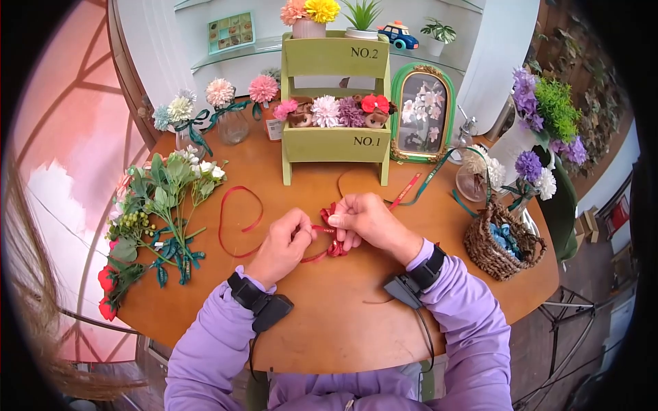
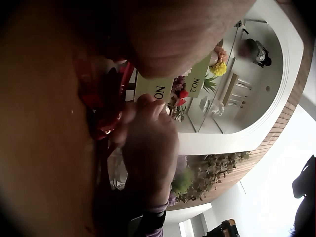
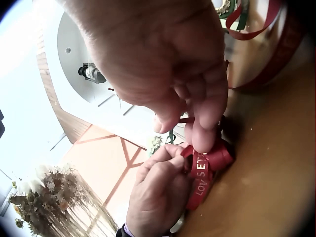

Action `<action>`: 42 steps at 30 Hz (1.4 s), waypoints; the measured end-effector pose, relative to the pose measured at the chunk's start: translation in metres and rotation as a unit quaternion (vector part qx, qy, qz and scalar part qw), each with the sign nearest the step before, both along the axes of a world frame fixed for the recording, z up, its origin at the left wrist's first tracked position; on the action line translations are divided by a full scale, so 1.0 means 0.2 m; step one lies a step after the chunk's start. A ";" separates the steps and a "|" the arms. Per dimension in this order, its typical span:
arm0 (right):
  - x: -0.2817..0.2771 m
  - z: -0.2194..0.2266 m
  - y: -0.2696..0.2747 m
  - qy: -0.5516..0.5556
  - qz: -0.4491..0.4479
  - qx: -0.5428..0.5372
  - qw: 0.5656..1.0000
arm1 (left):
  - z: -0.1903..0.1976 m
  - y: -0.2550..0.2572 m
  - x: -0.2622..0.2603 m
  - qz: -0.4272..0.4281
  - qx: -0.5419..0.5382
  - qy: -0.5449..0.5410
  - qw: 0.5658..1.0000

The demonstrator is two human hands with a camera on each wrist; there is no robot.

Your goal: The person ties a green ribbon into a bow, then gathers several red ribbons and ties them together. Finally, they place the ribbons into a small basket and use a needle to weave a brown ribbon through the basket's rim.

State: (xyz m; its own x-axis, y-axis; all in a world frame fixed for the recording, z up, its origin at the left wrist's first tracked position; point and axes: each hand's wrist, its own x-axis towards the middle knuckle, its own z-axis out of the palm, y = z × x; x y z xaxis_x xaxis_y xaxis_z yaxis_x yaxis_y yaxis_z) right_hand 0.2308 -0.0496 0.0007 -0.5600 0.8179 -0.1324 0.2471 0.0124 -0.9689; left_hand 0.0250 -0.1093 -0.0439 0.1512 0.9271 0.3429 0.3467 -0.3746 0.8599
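A glossy red ribbon (image 1: 336, 249) with pale printed letters is gathered into loops low over the table, between the two hands. My left hand (image 1: 279, 244) pinches part of it between thumb and fingertips, on the left side of the loops. From the right, my right hand (image 1: 373, 222) grips the upper loops with thumb and bent fingers. In the right wrist view, lettered red ribbon (image 3: 200, 183) hangs below the fingertips of both hands. One long tail curls across the table to the left, and another stretches to the back right.
Artificial flower stems (image 1: 168, 195) with green ribbon ties lie at the left. A green two-tier stand (image 1: 332, 147) holds flowers and dolls at the back, beside a framed flower picture (image 1: 421, 113). On the right, a woven basket (image 1: 490, 250) stands near vases of flowers.
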 end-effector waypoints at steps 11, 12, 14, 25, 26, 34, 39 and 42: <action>-0.05 -0.04 -0.04 0.057 0.011 0.030 0.998 | 0.11 -0.11 0.12 -0.043 -0.115 -0.068 0.990; -0.05 -0.04 -0.05 0.027 0.022 0.068 0.997 | 0.11 -0.11 0.12 -0.038 -0.106 -0.077 0.991; -0.05 -0.06 -0.06 0.051 0.061 0.073 0.994 | 0.08 -0.09 0.13 -0.022 -0.100 -0.140 0.985; -0.06 -0.12 -0.03 0.116 0.065 -0.022 0.991 | 0.10 -0.04 0.08 0.044 -0.039 -0.206 0.977; -0.06 -0.11 -0.04 0.124 0.065 -0.023 0.990 | 0.09 -0.04 0.07 0.032 -0.008 -0.139 0.990; -0.08 -0.06 -0.08 0.085 -0.002 -0.020 0.996 | 0.00 -0.04 0.04 0.063 0.062 0.055 0.995; -0.07 -0.08 -0.07 0.098 0.014 -0.009 0.995 | 0.05 -0.05 0.08 0.047 -0.042 -0.106 0.992; -0.07 -0.11 -0.06 0.119 0.037 -0.003 0.992 | 0.08 -0.05 0.07 -0.014 -0.177 -0.183 0.967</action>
